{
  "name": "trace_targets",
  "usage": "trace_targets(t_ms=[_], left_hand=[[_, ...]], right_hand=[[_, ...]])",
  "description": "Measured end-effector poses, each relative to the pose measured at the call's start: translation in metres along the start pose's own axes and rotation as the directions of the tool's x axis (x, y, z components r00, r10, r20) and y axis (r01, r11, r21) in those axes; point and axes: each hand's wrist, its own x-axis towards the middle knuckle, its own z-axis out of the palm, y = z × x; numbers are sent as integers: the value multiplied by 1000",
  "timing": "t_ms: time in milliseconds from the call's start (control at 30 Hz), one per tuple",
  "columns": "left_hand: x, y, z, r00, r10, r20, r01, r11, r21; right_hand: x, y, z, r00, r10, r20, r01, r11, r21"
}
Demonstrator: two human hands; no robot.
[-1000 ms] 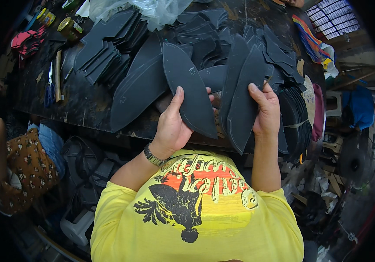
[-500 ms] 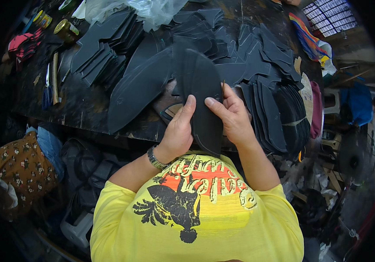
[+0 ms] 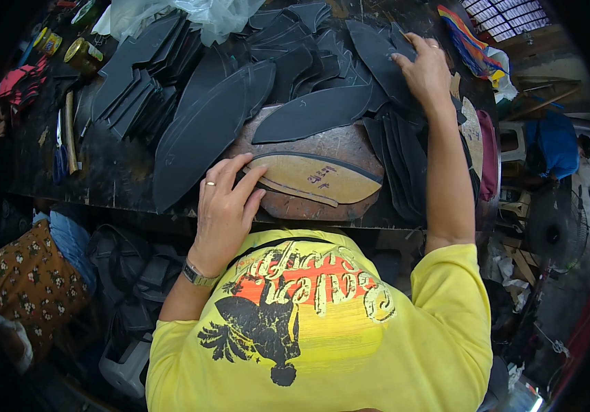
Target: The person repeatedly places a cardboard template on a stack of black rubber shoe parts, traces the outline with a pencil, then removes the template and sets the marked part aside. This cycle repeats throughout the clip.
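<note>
My left hand (image 3: 227, 202) rests, fingers apart, on the left end of a tan pointed-oval pattern board (image 3: 322, 176). A dark edge runs along the board's upper curve and a thin strip along its lower side. Under the board is a worn brown block (image 3: 288, 211). Across the block's far edge lies a black leaf-shaped sheet piece (image 3: 314, 112). At the far right my right hand (image 3: 427, 72) reaches over the heap, thumb and fingers apart, at the side of another black leaf-shaped piece (image 3: 376, 60). Part of that piece is hidden by the hand.
Stacks of black cut pieces (image 3: 133, 75) fill the far side, below a clear plastic bag (image 3: 223, 17). Scissors (image 3: 60, 147), a wooden stick (image 3: 70, 130) and a jar (image 3: 83, 55) lie at the left. A fan (image 3: 554, 233) stands off the table's right side.
Both hands have let go of the black piece held before my chest. My right hand has moved far and right to the heap; my left hand has dropped onto the tan pattern board, now uncovered.
</note>
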Motion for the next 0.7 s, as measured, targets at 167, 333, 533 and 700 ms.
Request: trace_targets(t_ms=[167, 333, 533, 700], left_hand=[[-3, 0, 2, 998, -48, -52, 50, 998, 35], [1, -3, 3, 996, -58, -72, 58, 998, -5], [7, -5, 5, 995, -71, -77, 61, 991, -115], [6, -8, -1, 994, -92, -57, 82, 985, -155]], right_hand=[[-79, -31, -56, 912, -362, 192, 135, 708, 693], [-143, -42, -88, 712, -461, 529, 180, 849, 497], [-170, -22, -77, 776, -349, 525, -8, 827, 562], [-182, -19, -68, 814, -342, 469, -31, 781, 623]])
